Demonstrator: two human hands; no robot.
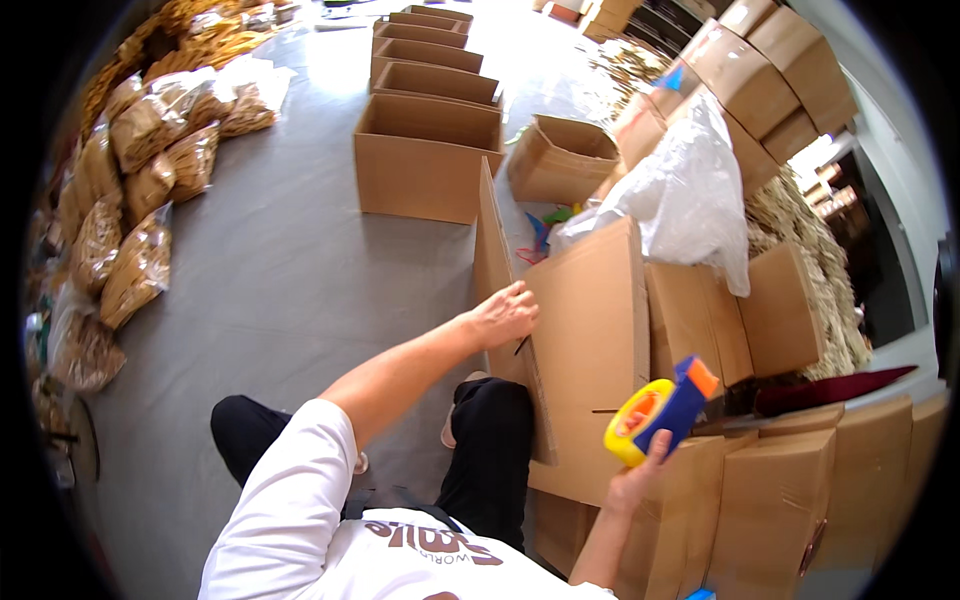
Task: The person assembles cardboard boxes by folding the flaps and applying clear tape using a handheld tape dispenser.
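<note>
A large cardboard box [585,330] stands partly folded in front of me, with one panel tilted upright along its left side. My left hand [505,316] is closed at the top of that left edge, its fingers curled on the cardboard. In my right hand [640,478] is a tape dispenser [662,408], blue with an orange end and a yellow roll of tape. It is held up over the right part of the box, apart from the cardboard. The fingers behind the dispenser are mostly hidden.
Open cardboard boxes [430,165] form a row ahead. Plastic bags of tan material [140,265] lie along the left. Clear plastic sheeting [690,190] drapes beyond my box. Flattened cartons [775,490] lean at the lower right, and stacked boxes [750,85] rise at the far right.
</note>
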